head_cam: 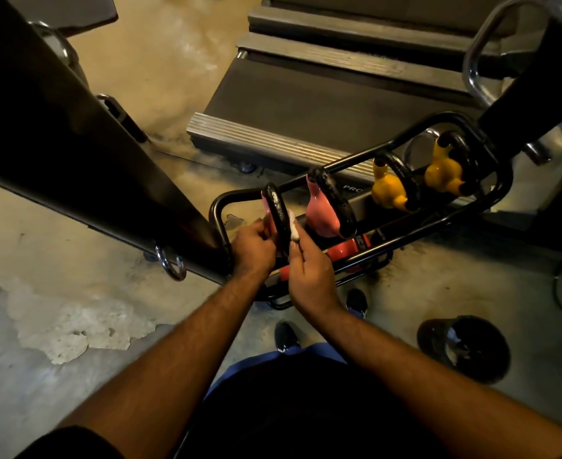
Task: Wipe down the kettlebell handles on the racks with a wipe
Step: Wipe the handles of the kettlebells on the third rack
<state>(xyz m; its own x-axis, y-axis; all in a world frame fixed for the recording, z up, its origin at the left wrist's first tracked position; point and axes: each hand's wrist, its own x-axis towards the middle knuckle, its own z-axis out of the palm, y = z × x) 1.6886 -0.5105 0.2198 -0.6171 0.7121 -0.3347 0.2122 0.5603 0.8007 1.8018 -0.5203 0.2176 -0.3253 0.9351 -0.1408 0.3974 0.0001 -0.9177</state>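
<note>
Right hand (309, 273) pinching white crumpled wipe (293, 228), pressing it against black looped handle of nearest pink kettlebell (278, 215); left hand (253, 248) gripping same handle; black tubular steel rack (432, 223) holding kettlebells.

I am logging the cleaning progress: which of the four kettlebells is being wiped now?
The pink kettlebell at the rack's near end. The right hand presses the wipe on its handle; the others are untouched.

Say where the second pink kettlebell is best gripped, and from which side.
Grip the second pink kettlebell by its black handle, coming from above: the loop arches up clear of the rack rails, open underneath for fingers, while the round body sits low between the bars.
</note>
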